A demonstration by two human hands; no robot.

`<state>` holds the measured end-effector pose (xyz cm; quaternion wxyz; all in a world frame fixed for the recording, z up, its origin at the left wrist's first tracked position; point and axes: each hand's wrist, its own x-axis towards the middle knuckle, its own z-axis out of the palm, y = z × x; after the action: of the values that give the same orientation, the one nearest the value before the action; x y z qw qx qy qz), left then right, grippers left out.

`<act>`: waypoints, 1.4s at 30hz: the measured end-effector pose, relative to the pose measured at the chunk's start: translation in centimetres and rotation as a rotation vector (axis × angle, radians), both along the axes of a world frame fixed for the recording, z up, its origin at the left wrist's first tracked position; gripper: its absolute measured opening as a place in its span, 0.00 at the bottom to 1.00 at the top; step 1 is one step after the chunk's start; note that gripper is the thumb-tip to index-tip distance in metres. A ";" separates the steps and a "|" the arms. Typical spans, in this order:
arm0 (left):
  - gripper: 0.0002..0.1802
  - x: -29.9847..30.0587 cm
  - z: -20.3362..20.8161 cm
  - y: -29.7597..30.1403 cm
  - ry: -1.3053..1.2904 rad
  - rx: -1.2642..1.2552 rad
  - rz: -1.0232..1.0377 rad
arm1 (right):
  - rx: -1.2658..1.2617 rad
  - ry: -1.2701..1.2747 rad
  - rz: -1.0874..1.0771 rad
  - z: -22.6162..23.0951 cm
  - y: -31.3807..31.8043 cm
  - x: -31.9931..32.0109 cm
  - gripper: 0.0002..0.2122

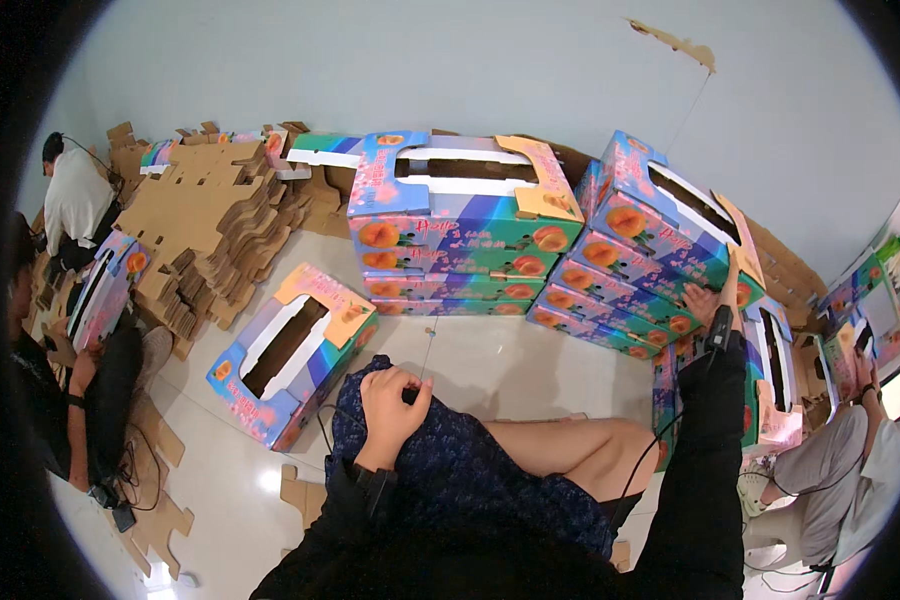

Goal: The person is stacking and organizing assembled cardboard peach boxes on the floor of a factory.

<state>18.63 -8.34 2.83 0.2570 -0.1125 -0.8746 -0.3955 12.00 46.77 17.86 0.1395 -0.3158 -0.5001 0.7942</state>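
Note:
My left hand [394, 408] rests on the dark patterned cloth [450, 450] over my lap, its fingers curled in and nothing visible in them. Out to the right, my right hand [715, 298] reaches to the near end of the top carton [660, 215] in the right-hand stack. Its fingers are spread against that carton's side and corner. The carton is colourful, printed with peaches, and has a long slot in its top. Beside my left knee, a similar carton [290, 355] stands alone on the floor.
Another stack of printed cartons [460, 235] stands ahead. Flat brown cardboard [205, 200] is piled at the left. One person [70, 390] sits at the left with a carton; another person [850, 440] sits at the right. More cartons [770, 380] stand by my right forearm. Thin cables hang near my arms.

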 end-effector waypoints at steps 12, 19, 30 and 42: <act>0.13 0.1 0.4 0.1 -0.017 -0.089 0.000 | 0.170 0.203 -0.124 -1.3 0.0 -1.3 0.44; 0.22 1.7 -0.1 -4.5 -0.196 0.510 0.051 | 0.078 0.136 0.141 -9.2 -9.7 10.6 0.17; 0.61 -0.6 -10.8 -21.7 -0.639 -0.606 0.558 | -0.246 0.245 -0.062 -14.9 -12.0 32.3 0.21; 0.54 0.1 -8.4 -22.2 -0.523 -0.545 0.525 | -0.365 0.253 -0.212 -10.2 -14.7 27.6 0.17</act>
<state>18.71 -30.58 -5.53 0.0802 0.1531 -0.9810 -0.0876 39.61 32.09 7.70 0.2242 -0.2846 -0.2908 0.8855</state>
